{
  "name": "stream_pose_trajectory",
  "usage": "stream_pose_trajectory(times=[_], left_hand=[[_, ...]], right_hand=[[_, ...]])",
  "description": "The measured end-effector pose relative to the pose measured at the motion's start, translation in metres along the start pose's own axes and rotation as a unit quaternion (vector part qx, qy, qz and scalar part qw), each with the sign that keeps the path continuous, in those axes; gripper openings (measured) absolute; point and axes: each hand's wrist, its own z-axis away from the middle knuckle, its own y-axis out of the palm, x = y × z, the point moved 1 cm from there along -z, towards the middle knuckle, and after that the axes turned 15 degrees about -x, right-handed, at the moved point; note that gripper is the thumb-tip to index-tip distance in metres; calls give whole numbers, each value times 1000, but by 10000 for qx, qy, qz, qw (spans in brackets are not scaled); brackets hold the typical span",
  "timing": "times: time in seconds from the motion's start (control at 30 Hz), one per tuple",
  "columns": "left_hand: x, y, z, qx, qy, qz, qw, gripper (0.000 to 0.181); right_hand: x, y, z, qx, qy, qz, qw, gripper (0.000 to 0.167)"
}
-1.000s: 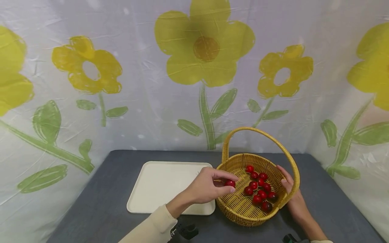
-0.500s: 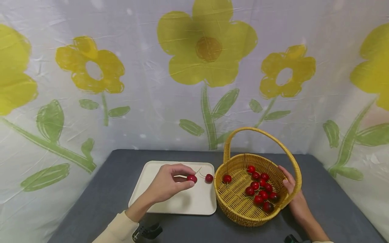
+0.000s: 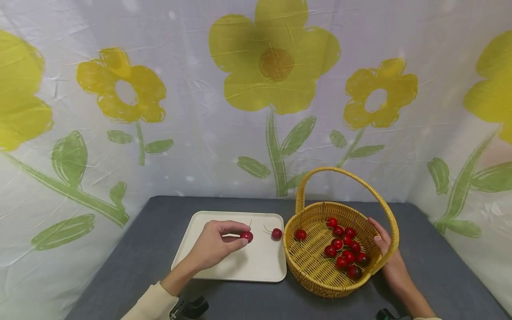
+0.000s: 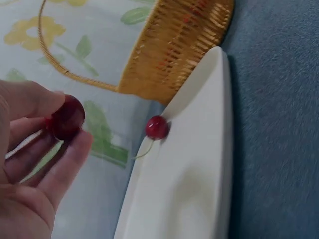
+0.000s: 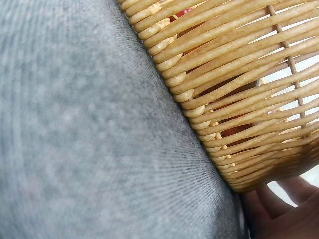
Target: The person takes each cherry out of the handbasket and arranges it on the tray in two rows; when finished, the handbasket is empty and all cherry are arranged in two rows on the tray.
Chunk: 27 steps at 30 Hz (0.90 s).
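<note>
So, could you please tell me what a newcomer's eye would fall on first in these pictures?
Probably the big yellow flower at the middle of the backdrop in the head view. Next would likely come the basket of red cherries on the right of the table. Then perhaps the cherry pinched in the left hand over the tray.

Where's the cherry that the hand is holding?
In the head view, the held cherry is near the middle, pinched in the left hand above the white tray, left of the loose cherry lying there.
</note>
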Motion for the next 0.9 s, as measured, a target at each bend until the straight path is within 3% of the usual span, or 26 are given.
stream_pose_trajectory(times=[0.13, 0.37, 0.5, 0.9], left_hand=[[6, 16, -3, 3, -73, -199, 9998, 27], [18, 43, -16, -49, 193, -889, 9958, 20], [22, 55, -23, 19, 194, -1130, 9934, 20], [35, 69, -48, -1, 234, -1658, 9859, 20]], right_hand=[[1, 0, 0, 10, -32, 3, 10000, 53], [2, 0, 0, -4, 38, 69, 10000, 54], [1, 0, -1, -30, 37, 127, 9999, 54], [2, 0, -1, -26, 20, 186, 9998, 54]])
